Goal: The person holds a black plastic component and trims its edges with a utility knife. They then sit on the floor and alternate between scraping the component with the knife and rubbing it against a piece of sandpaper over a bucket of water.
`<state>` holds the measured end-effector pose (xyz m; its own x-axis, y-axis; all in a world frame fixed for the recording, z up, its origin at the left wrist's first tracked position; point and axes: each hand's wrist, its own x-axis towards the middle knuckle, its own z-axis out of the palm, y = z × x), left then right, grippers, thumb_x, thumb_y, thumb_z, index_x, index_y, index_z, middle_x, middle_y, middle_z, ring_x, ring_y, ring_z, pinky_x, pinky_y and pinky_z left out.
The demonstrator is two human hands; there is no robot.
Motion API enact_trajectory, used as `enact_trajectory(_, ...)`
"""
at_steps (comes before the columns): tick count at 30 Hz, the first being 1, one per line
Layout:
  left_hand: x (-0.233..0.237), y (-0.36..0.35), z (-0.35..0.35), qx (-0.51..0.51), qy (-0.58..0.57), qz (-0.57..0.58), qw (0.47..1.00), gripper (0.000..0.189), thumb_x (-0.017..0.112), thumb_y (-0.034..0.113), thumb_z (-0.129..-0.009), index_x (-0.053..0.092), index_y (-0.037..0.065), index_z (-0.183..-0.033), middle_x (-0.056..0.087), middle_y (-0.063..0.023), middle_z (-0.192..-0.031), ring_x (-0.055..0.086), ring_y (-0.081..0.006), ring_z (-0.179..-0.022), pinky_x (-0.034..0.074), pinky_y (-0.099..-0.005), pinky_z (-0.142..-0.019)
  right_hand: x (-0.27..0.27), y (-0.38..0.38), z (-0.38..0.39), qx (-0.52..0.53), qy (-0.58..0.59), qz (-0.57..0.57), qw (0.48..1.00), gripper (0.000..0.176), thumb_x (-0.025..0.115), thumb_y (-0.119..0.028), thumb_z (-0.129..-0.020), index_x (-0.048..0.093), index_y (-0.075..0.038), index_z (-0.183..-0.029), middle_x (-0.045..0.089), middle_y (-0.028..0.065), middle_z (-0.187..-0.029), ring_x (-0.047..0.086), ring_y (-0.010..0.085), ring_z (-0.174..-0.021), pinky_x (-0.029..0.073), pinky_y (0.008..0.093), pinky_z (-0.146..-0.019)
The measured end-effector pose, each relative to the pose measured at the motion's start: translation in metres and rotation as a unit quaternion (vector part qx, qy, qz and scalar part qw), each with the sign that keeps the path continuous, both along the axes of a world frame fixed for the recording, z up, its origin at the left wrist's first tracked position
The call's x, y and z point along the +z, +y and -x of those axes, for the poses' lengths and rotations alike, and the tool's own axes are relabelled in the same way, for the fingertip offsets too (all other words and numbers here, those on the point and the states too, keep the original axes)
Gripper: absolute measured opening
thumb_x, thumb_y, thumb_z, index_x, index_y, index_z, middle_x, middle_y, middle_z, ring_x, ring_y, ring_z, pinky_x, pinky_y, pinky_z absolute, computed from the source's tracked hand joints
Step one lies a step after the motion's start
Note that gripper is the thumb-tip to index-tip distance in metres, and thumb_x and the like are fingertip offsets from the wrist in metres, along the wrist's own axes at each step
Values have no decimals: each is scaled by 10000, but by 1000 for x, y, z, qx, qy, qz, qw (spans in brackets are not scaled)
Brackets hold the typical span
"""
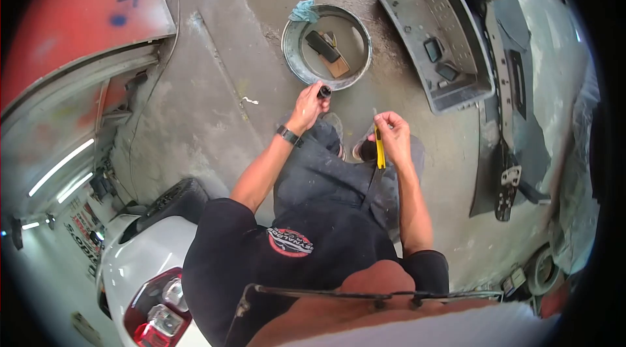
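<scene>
- Glasses (319,293) sit nearest the camera, a thin dark frame crossing the bottom of the view above the black shirt.
- Largest of the loose things is the grey bin (433,100), an open tub on the floor ahead and to the right, well apart from both hands.
- Next comes the round metal vessel (295,47) in front of the feet, with a blue-green cloth (304,12) over its rim and a black block (323,46) inside.
- Left hand (306,108): closed, fingers curled round a black cylinder, just on the near side of the vessel.
- Right hand (395,137): nearly closed, thumb and fingertips pinching a slim yellow tool above the right leg; the hands are apart.
- Yellow tool (381,156): seems a light, stiff cutter that should stay steady in a pinch. Best held by its yellow body; a narrow grey tip shows beyond the fingers, perhaps a blade, so probably sharp and easily snapped.
- Black cylinder (324,92): one dark round end pokes out of the fist. It looks rigid, probably light and possibly a little slick; a wrap round its side suits it. Most of its length is hidden.
</scene>
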<state>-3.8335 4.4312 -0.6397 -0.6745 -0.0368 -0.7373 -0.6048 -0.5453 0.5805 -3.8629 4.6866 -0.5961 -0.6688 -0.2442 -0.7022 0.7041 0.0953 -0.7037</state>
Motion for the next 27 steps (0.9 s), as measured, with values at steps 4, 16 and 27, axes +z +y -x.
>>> enact_trajectory(4,-51,-2,37,73,52,-88,992,450,367,482,-1071,523,82,-936,470,-14,-750,433,-123,-634,385,-284,-588,-58,-11,42,9,42,35,998,203,626,-197,-988,618,-10,-911,581,4,-698,574,89,-573,516,259,-515)
enact_trajectory(16,-94,9,97,52,252,-102,961,396,346,386,-1086,539,61,-968,400,1,-700,365,-91,-603,342,-241,-557,-136,-56,75,12,163,49,985,194,649,-203,-985,626,-28,-904,591,-56,-708,500,8,-635,376,191,-565)
enact_trajectory(27,-106,4,92,-22,299,-90,950,365,384,318,-1072,561,29,-936,485,-15,-724,364,-72,-584,342,-227,-537,-117,-49,-27,39,48,16,998,123,573,-168,-1016,570,-58,-961,605,-11,-742,533,50,-619,437,222,-563)
